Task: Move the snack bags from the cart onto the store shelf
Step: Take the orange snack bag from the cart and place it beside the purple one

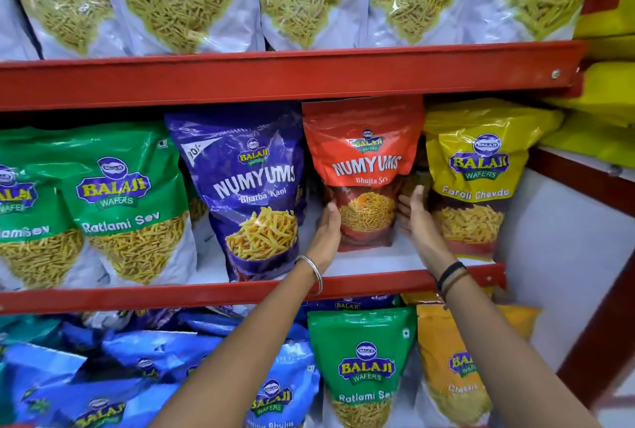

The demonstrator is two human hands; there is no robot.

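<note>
So from the head cam, the person's got a glossy red-orange Numyums Bhujia Sev pouch standing upright on the middle red metal shelf, toward its right end and set back from the front edge. It's slotted between a purple Numyums pouch and a yellow Farali Chevdo pouch. The left hand is pressed flat to the pouch's lower left side, and the right hand is at the lower right. Both sets of fingers are spread open, cupping it rather than clamping, and I can't quite tell if the right one is actually touching. The cart isn't in shot at all.

What could go wrong, I reckon: the pouch looks top-heavy and slick, so letting go before it's settled could tip it forward off the front edge, or into the yellow one. The top also sits right up under the shelf above, so it could snag.
</note>
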